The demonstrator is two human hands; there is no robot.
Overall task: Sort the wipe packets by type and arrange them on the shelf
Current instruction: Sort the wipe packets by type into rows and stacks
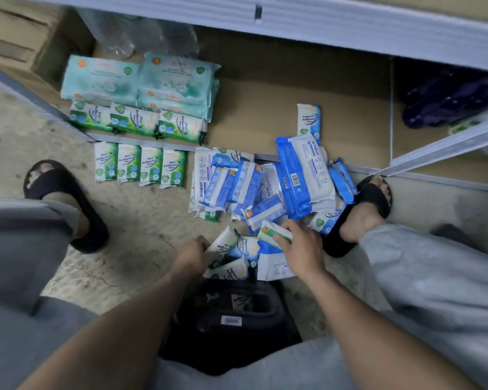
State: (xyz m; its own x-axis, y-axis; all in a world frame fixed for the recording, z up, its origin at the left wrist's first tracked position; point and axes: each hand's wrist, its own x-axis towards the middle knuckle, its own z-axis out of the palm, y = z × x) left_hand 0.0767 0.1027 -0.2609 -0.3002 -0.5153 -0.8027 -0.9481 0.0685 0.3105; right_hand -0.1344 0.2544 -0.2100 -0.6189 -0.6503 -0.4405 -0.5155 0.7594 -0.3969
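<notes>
The left hand (195, 253) had its fingers curled round a white-and-green pine packet (223, 243). The right hand (300, 246) gripped a second green packet (273, 233) by its end. Both hands were low over the floor (124, 220), at the near edge of the mixed heap (265, 184). That heap, mostly blue packets large and small, lay on the floor against the front lip of the bottom shelf (265, 102).

On the shelf sat a stack of teal packs (138, 80) with a row of three green packets (137, 122) in front of it. One blue packet (309, 119) stood alone further right. Four more green packets (140, 164) lay lined up on the floor just before the shelf.

The likeliest trouble was the heap itself. It was loosely piled, so pulling packets from its near edge could have made the blue ones slide apart. The right foot (369, 209) touched the heap, and a shift of it might have scattered packets. The white-faced small packets looked alike across the two colours, so a green one half buried among the blue could easily have been missed or filed wrongly. The wrappers looked slick, so a packet held only by its end might have slipped.
</notes>
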